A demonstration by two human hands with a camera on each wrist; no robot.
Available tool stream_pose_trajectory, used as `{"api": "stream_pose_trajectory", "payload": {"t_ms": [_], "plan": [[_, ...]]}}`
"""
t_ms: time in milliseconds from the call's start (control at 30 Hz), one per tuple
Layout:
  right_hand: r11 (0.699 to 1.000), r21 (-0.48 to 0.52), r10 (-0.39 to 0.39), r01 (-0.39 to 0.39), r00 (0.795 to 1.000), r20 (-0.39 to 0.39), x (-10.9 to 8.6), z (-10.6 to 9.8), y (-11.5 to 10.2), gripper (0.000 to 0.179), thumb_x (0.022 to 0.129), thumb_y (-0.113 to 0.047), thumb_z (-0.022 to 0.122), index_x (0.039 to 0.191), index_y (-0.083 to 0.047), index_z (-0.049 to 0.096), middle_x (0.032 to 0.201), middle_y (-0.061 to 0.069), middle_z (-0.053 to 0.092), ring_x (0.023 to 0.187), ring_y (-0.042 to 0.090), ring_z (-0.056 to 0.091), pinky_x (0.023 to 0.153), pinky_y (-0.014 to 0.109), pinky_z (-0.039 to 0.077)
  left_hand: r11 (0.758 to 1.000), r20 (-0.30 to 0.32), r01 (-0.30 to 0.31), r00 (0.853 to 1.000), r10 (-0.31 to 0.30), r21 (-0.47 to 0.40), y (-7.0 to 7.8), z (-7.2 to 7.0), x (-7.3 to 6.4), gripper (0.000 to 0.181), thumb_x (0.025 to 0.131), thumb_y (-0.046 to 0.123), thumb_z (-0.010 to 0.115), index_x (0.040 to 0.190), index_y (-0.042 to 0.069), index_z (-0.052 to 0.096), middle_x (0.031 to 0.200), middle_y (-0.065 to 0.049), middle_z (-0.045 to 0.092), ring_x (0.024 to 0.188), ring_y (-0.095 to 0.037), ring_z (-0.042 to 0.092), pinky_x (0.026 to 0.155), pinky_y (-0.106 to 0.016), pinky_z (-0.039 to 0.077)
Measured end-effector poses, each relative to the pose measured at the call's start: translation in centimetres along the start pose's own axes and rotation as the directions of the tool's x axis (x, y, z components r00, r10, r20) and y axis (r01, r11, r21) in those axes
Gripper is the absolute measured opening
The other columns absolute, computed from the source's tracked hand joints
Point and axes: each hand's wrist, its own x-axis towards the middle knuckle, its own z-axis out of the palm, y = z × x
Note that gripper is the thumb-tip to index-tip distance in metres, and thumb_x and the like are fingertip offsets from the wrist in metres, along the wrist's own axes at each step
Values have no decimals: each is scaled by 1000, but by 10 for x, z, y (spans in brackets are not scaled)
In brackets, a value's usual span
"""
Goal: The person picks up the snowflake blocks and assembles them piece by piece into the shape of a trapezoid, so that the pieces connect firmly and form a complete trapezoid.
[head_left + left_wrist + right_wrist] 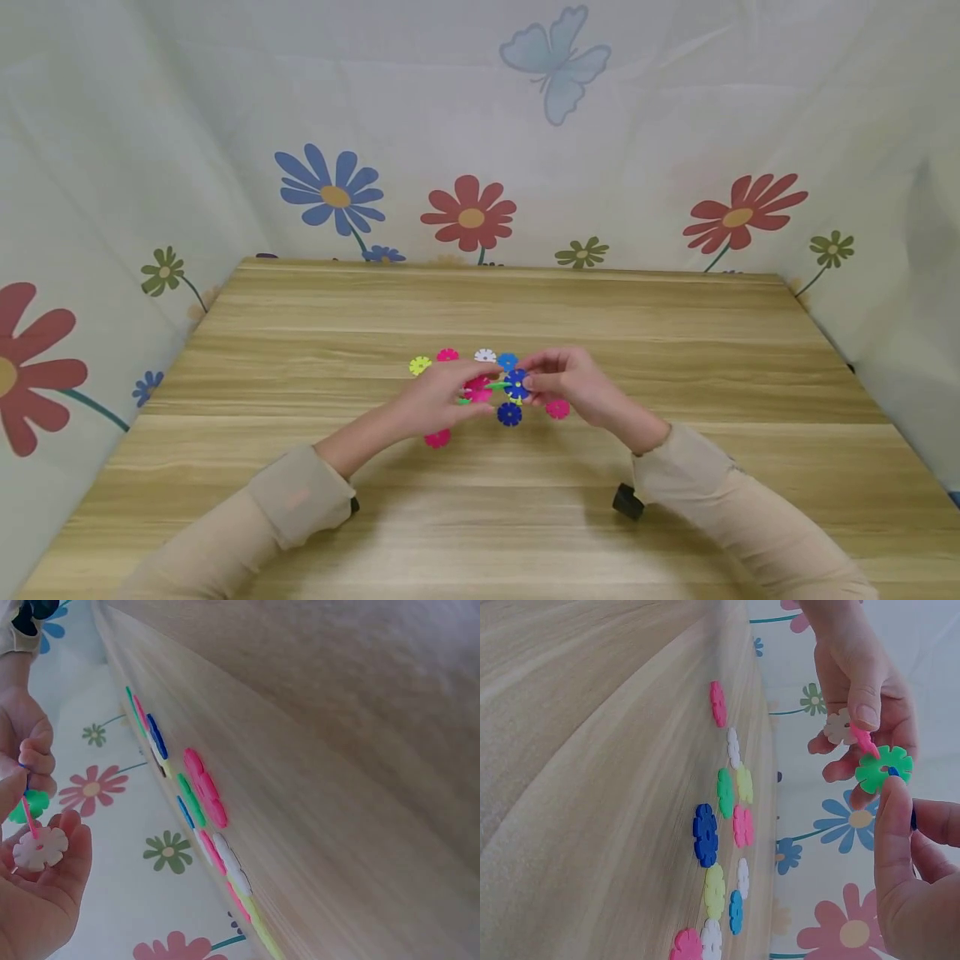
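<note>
While right fingers (551,357) pinch a blue disc (513,379), joined discs (863,741) rest within curled left fingers (478,368).

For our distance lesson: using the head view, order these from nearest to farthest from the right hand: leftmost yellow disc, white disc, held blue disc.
1. Held blue disc: pinched by the right hand.
2. White disc: to its left, farther back.
3. Leftmost yellow disc: farther left.

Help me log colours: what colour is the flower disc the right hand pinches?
Deep blue: the pinched disc shows best in the head view.
</note>
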Motion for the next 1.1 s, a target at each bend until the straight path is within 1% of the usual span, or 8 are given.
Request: {"api": "stream_pose_trajectory", "payload": {"t_ms": [133, 300, 500, 567, 667, 800, 933, 1100], "plan": [[1000, -24, 3, -3, 1000, 16, 1, 2, 0, 28, 83, 5, 52, 108, 17, 50, 74, 0, 60, 61, 11, 59, 58, 22, 52, 1000, 4, -24, 1000, 24, -9, -1, 3, 1, 46, 83, 34, 58, 123, 12, 50, 115, -3, 60, 106, -14, 56, 85, -27, 48], [1000, -16, 13, -12, 1000, 15, 1, 3, 0, 29, 82, 5, 54, 108, 17, 51, 74, -1, 60, 61, 11, 61, 58, 23, 53, 1000, 2, -15, 1000, 15, -5, -1, 5, 2, 41, 84, 25, 60, 122, 12, 52, 115, -4, 60, 103, -15, 57, 83, -26, 49], [999, -23, 22, -22, 1000, 6, 2, -2, 1, 30, 83, 2, 54, 109, 16, 49, 74, -1, 60, 61, 10, 60, 59, 24, 53, 1000, -16, -21, 1000, 20, -13, -3, 5, 1, 41, 82, 23, 62, 121, 11, 53, 114, -4, 61, 103, -14, 57, 83, -26, 49], [998, -48, 33, -33, 999, -10, 2, -6, 1, 30, 83, 0, 54, 110, 14, 49, 75, 0, 59, 62, 11, 60, 60, 26, 53, 1000, -23, -16, 1000, 16, -18, -4, 5, 0, 41, 82, 22, 62, 121, 11, 53, 114, -4, 61, 103, -14, 58, 84, -26, 48], [994, -109, 30, -33, 999, -29, 4, -15, 1, 31, 83, -1, 55, 110, 12, 50, 78, 0, 58, 65, 12, 60, 66, 33, 54, 1000, -34, -5, 999, 5, -7, -6, 3, -2, 41, 82, 22, 62, 121, 10, 53, 112, -4, 62, 103, -14, 58, 84, -26, 48], [984, -176, 24, -29, 999, -27, 9, -31, 2, 30, 83, -2, 55, 109, 10, 51, 83, 2, 56, 71, 13, 58, 73, 41, 52, 1000, -41, 27, 999, -26, 8, -8, 0, -5, 39, 83, 19, 61, 120, 10, 54, 111, -4, 63, 102, -15, 59, 84, -28, 49], [964, -264, 9, -21, 999, -47, 17, -47, 6, 31, 81, -3, 57, 109, 8, 52, 88, 5, 55, 72, 13, 57, 72, 39, 51, 998, -43, 67, 997, -66, 15, -9, -2, -7, 37, 83, 19, 61, 119, 12, 55, 109, -3, 63, 101, -15, 59, 83, -28, 49], [927, -373, 20, -43, 998, -64, 30, -64, 13, 32, 81, -1, 55, 111, 7, 52, 95, 16, 54, 73, 16, 55, 72, 41, 51, 996, -48, 85, 995, -84, 10, -8, -4, -8, 37, 82, 18, 62, 118, 12, 55, 108, -3, 63, 100, -15, 59, 82, -29, 49]]}}
